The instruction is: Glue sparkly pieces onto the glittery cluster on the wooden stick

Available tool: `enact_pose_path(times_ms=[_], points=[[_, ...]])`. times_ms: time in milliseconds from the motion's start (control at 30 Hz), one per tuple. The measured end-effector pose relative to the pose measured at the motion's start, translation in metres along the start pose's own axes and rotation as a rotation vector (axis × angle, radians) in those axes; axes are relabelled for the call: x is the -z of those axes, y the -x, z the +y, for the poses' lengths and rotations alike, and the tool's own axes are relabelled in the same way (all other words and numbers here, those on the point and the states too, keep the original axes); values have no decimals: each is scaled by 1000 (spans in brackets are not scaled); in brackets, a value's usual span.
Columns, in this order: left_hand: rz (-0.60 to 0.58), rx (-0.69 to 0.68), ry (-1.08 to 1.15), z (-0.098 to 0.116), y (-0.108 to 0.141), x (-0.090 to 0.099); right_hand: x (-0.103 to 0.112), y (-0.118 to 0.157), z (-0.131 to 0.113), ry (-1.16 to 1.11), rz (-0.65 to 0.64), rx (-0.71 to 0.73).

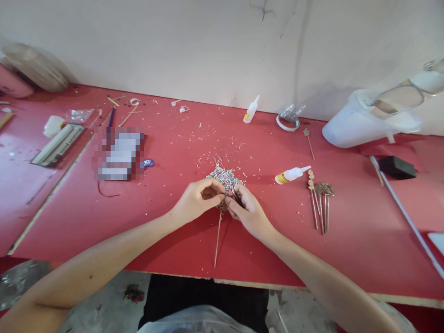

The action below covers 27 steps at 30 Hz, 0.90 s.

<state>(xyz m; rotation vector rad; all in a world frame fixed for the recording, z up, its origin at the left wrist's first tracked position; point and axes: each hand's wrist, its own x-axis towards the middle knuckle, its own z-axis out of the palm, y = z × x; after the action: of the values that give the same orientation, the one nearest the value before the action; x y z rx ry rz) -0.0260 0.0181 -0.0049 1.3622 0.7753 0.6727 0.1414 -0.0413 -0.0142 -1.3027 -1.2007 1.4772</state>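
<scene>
My left hand [201, 196] and my right hand [248, 206] meet at the middle of the red table, fingertips nearly touching. Between them is a hair stick [218, 240] with a brown ornate head, its thin shaft pointing toward me. The left thumb and forefinger pinch at that head, which the fingers partly cover. Dark metal tweezers [237, 195] are tucked in my right hand, whose thumb and forefinger are also closed beside the ornament. Just beyond the fingers lies a heap of tiny multicoloured chips [227, 176], with loose ones scattered around it.
Right of my hands lie several finished-looking hair sticks [322, 208] and a glue bottle [287, 175]. Another glue bottle [251, 110] stands near the wall. A white pitcher [357, 120], black block [397, 167], tape roll [287, 122], blurred phone-like object [120, 155] and long box [58, 144] surround the workspace.
</scene>
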Motion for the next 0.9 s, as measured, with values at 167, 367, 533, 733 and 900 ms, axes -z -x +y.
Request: enact_pose_path(times_ms=[167, 367, 533, 733, 900], points=[[-30, 31, 45, 1, -1, 2, 1, 0, -2, -21, -24, -10], [-33, 34, 76, 1, -1, 3, 1, -1, -2, -40, -35, -4], [-39, 40, 90, 2, -1, 3, 1, 0, -2, -50, -40, -10], [-53, 43, 93, 2, 0, 3, 2, -1, -2, -20, -22, -18], [-49, 34, 64, 1, 0, 4, 2, -1, -1, 4, -18, -14]])
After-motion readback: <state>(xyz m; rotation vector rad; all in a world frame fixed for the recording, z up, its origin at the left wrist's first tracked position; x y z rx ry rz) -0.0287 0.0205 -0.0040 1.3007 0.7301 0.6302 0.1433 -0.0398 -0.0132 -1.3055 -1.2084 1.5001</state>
